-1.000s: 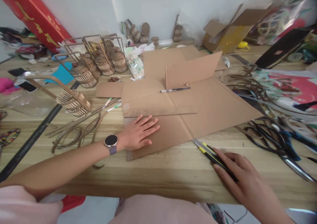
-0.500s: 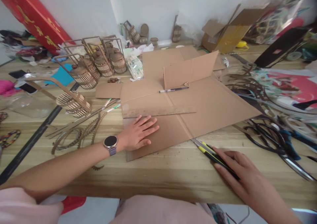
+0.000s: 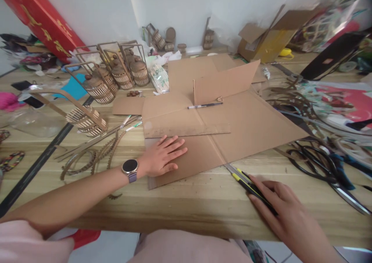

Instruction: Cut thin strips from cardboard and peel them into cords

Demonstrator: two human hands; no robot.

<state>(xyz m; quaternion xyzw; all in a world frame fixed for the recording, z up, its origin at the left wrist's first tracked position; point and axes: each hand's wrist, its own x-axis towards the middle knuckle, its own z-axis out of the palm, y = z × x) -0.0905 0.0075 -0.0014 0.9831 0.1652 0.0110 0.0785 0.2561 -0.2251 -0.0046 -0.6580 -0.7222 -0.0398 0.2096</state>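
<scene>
A large sheet of cardboard [image 3: 247,127] lies on the wooden table, with a crease running to its front edge. My left hand [image 3: 164,156] rests flat on its front left part, fingers spread, below a narrow cardboard strip [image 3: 186,131]. My right hand [image 3: 279,205] is closed around a yellow and black utility knife [image 3: 247,183], whose blade tip is at the sheet's front edge by the crease. Behind, a cardboard flap [image 3: 226,83] stands upright, and a pen [image 3: 205,105] lies in front of it.
Small woven baskets with handles [image 3: 100,88] stand at the left, near loose curved strips [image 3: 78,164]. Large black scissors [image 3: 322,166] lie at the right beside tangled strips. An open cardboard box [image 3: 270,38] stands at the back right.
My right hand has shifted slightly left and down, still holding the knife. My left hand stays flat on the cardboard.
</scene>
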